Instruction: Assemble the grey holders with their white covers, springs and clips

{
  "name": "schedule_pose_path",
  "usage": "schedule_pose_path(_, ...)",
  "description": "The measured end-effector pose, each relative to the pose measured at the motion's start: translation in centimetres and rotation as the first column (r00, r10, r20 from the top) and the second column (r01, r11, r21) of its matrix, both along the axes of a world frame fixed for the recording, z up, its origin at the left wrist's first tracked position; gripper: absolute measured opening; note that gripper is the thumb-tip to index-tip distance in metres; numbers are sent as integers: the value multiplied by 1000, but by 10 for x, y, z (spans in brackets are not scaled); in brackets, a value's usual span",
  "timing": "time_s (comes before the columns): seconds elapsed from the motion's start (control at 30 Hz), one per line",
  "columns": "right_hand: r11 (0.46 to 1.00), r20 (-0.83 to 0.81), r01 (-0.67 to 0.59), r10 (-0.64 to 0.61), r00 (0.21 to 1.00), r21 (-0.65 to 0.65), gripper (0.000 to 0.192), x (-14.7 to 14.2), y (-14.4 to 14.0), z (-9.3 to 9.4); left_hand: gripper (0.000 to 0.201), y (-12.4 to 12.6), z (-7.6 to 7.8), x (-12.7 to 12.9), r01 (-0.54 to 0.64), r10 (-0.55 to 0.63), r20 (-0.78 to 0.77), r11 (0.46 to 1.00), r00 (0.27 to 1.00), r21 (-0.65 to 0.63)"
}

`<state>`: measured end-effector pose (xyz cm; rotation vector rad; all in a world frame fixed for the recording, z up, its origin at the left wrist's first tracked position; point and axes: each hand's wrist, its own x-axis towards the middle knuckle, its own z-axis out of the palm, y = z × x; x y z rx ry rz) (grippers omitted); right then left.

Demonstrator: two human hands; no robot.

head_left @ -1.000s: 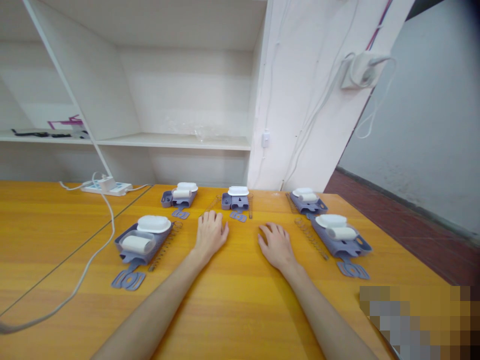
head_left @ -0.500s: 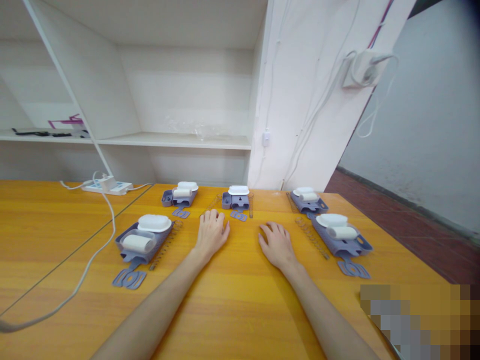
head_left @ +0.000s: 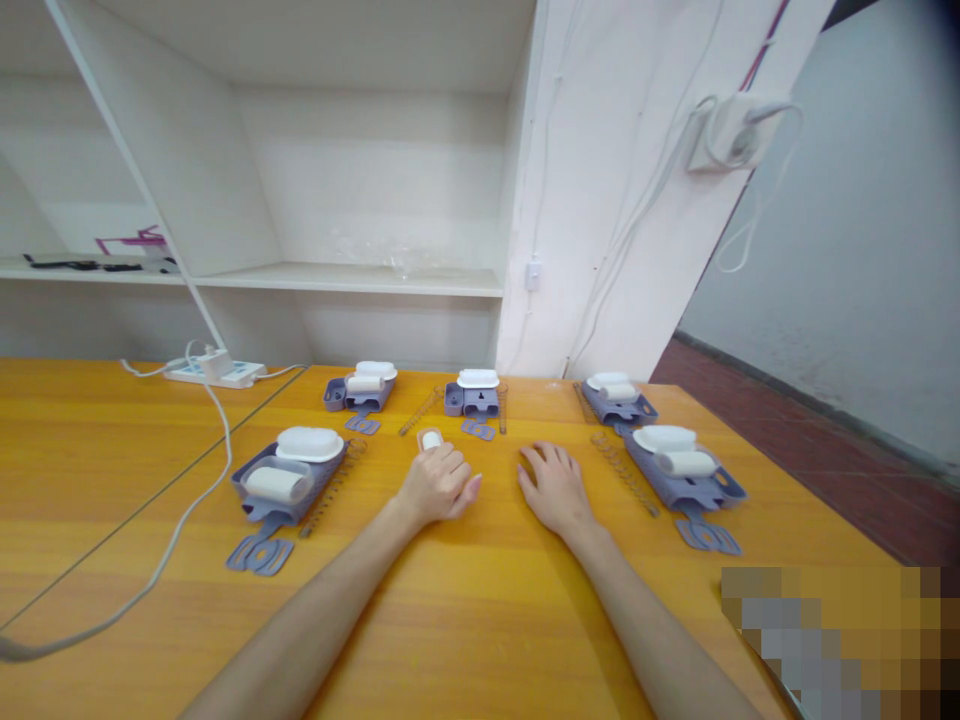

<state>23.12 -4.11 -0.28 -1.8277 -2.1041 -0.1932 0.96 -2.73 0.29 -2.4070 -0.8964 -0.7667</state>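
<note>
My left hand [head_left: 441, 482] is curled closed near the middle of the table, its fingers wrapped round a white roll in a clear cup [head_left: 431, 440]. Only the far end of that piece shows past the knuckles. My right hand [head_left: 556, 490] lies on the wood with its fingers apart and nothing in them. Beyond the hands stands a grey-purple holder with a white oval lid [head_left: 478, 380], a coil spring [head_left: 503, 408] at its side. A flat grey cutout piece [head_left: 478, 429] lies in front of it.
Similar sets of grey holders stand at near left [head_left: 274, 490], back left [head_left: 367, 388], back right [head_left: 619, 400] and near right [head_left: 686, 470]. A power strip [head_left: 216, 371] with a white cable [head_left: 191, 500] lies at left. White shelves [head_left: 345, 280] rise behind the table.
My left hand has gone from flat with fingers spread to closed, turned slightly and shifted right, and the white roll in its clear cup now shows beyond it. My right hand has stayed put.
</note>
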Motion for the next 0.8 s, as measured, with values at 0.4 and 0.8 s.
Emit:
schedule_pose_path(0.4, 1000, -8, -7, 7, 1000, 11, 34, 1, 1, -2, 25, -4, 2, 3, 113, -113, 16, 993, 993, -15)
schedule_pose_path(0.8, 999, -11, -17, 18, 1000, 28, 33, 2, 2, -3, 22, -3, 1, 5, 157, -158, 39, 987, 987, 18)
